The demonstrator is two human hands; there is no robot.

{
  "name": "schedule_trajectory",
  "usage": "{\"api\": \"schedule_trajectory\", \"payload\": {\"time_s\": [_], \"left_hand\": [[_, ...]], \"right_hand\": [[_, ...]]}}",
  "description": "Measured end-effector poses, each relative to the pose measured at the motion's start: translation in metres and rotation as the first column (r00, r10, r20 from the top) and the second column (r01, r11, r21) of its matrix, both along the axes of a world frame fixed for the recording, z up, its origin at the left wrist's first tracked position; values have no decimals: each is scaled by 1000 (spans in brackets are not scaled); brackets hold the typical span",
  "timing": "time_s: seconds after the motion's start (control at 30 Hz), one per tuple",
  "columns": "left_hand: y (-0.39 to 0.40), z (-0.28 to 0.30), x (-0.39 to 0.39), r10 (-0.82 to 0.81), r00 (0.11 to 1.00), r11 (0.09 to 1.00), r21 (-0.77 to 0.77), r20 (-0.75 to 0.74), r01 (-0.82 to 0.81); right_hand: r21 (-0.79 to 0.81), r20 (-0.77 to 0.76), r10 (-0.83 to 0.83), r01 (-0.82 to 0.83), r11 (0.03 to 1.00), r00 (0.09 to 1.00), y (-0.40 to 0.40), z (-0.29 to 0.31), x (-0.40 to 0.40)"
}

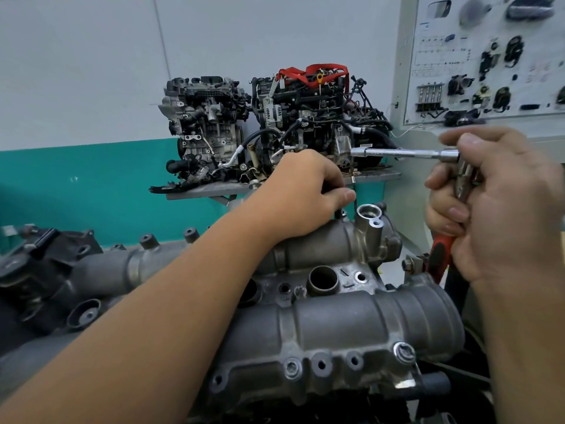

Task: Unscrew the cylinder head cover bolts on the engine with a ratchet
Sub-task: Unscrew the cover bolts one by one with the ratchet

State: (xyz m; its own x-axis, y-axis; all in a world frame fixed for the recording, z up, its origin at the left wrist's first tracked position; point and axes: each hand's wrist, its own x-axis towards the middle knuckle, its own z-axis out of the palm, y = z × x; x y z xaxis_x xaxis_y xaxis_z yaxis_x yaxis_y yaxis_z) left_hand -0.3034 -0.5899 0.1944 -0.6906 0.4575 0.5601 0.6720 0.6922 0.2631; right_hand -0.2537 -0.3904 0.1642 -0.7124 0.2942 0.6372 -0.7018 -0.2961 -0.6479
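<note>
Auto training workshop: engines (263,130) on a stand (parts display board (489,56) beside).

A chrome ratchet with a long extension bar (406,153) is gripped in the raised right hand (489,203). A small dark bolt (337,213) is pinched by the left hand (305,191) above the grey cast-aluminium cylinder head cover (351,325).

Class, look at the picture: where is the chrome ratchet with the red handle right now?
In the head view the chrome ratchet with the red handle is at the right, lifted above the grey cylinder head cover, gripped by the right hand.
</note>
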Motion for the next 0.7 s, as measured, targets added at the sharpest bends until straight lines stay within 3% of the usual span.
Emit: {"api": "schedule_trajectory", "payload": {"time_s": [0.2,0.3,0.43,0.63,0.7], "left_hand": [[1,-2,1,-41,995,950,305,-88,66],[1,-3,2,-56,986,967,235,-157,93],[-1,-3,0,-68,957,972,197,-283,127],[-1,-6,4,-134,937,974,133,-321,185],[-1,-5,2,-121,940,979,120,-319,167]], "right_hand": [[217,-137,111,-79,973,984,19,0,4],[250,-138,172,-134,959,975,25,-2,6],[177,-69,303,-287,941,950,31,-5,5],[80,-35,554,-550,831,832,33,-7,5],[101,-26,555,-551,829,831,31,-7,4]]}}
